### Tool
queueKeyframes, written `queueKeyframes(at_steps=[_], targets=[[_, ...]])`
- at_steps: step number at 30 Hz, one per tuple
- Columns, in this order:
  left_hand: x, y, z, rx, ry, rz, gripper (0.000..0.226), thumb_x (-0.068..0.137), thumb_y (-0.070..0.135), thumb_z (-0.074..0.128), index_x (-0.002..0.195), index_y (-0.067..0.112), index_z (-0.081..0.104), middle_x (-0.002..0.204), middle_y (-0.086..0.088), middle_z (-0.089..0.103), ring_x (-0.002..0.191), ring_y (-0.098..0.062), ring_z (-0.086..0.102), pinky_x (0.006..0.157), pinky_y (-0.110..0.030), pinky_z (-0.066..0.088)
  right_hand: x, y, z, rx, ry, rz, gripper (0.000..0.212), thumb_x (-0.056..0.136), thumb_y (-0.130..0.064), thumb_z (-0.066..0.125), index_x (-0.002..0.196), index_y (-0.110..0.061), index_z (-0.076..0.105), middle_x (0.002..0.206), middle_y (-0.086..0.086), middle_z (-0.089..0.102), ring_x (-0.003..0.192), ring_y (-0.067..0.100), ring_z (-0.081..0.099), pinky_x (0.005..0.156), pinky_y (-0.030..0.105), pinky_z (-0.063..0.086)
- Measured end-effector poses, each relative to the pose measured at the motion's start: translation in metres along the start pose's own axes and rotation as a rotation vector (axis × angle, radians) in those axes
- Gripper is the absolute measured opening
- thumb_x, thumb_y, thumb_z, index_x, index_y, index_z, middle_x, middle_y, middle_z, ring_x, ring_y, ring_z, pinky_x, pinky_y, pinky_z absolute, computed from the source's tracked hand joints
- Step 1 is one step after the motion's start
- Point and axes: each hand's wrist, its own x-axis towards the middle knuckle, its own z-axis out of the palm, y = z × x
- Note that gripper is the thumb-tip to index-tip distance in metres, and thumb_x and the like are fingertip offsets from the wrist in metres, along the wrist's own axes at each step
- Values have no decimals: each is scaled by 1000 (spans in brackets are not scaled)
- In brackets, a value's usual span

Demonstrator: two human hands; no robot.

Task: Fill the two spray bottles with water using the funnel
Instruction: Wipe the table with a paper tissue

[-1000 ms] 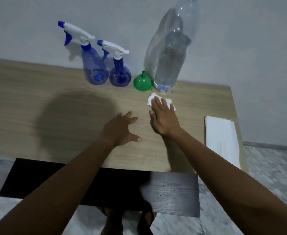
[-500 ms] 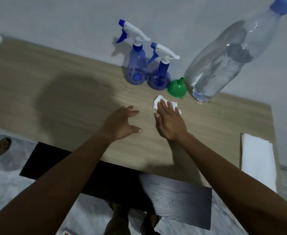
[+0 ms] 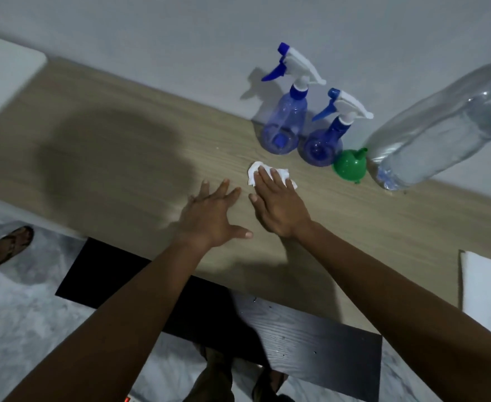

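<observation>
Two blue spray bottles with white trigger heads stand side by side at the wall, the taller one [image 3: 284, 123] left of the shorter one [image 3: 322, 143]. A green funnel [image 3: 349, 166] sits mouth-down right of them, beside a large clear water bottle [image 3: 438, 126]. My right hand [image 3: 279, 206] lies flat on the wooden table [image 3: 108, 158], its fingers pressing a crumpled white tissue [image 3: 254, 171] just in front of the spray bottles. My left hand [image 3: 212, 217] rests open on the table beside it, fingers spread, holding nothing.
A stack of white paper towels [image 3: 485, 285] lies at the table's right front corner. A white object [image 3: 3, 79] sits at the far left. A dark board [image 3: 311, 338] lies below the table's front edge. A sandalled foot [image 3: 6, 248] stands on the floor at left.
The view has swung left, so the bottles and funnel now sit further right in frame. My right hand stays on the tissue; my left hand has stretched its fingers flatter on the table.
</observation>
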Motion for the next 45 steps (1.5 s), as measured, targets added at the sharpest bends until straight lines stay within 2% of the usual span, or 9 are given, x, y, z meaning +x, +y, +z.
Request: queueKeyframes(at_steps=[5,9,14,22,25,28,32,38,45], targets=[[-11,-37,-11,-133,16,88,119,64,60,84,159,25,22,168,6,7,155,-16,0,125,-38,12,52,-21,-3,-23,2,-58,58,109,-37,31,159,-8,27,169,11,21,154,34,20,120,58,20],[-14,-48,-9,-41,-8,142,118,66,66,78,159,26,18,168,8,2,155,-15,-5,124,-41,6,69,-40,1,25,33,51,56,110,-35,31,160,-11,25,170,6,19,155,32,16,121,56,14],[-27,-41,-12,-40,3,136,115,68,62,79,159,20,21,168,4,5,155,-19,-3,124,-43,5,-20,-45,25,117,69,-25,54,109,-36,33,159,-15,31,168,4,26,156,28,20,122,53,19],[-73,-31,12,94,-61,207,123,54,72,81,156,39,21,168,12,-1,154,-17,-10,124,-50,3,-147,-38,54,-13,57,-172,54,110,-39,29,159,-18,33,167,-3,28,157,21,18,125,45,16],[-74,-18,6,204,-73,162,124,54,72,81,157,35,22,168,8,1,155,-23,-4,123,-51,15,-149,-37,42,-6,71,-220,51,107,-33,33,154,-15,42,163,1,38,152,26,32,118,46,28],[-76,0,5,304,-135,82,125,60,64,83,159,29,16,169,2,-1,155,-29,0,122,-51,21,-144,-34,31,10,148,-285,36,91,-14,51,123,-13,66,134,8,64,122,34,60,93,43,52],[-81,41,14,192,-159,-15,110,69,47,86,158,30,22,168,1,5,154,-27,8,121,-45,21,-169,-14,15,27,156,-138,15,75,-6,58,80,-13,70,84,11,70,73,37,63,60,33,51],[-83,146,45,113,-125,137,82,83,48,73,154,30,35,165,1,22,149,-24,24,120,-37,27,-242,67,-37,352,338,372,14,84,-14,67,85,-20,80,83,4,78,83,23,72,70,34,54],[-73,304,85,112,-188,330,77,82,49,71,150,32,41,157,3,40,141,-20,39,108,-31,37,-343,155,-101,566,701,664,10,89,-17,75,82,-24,76,83,-4,77,76,10,70,73,28,53]])
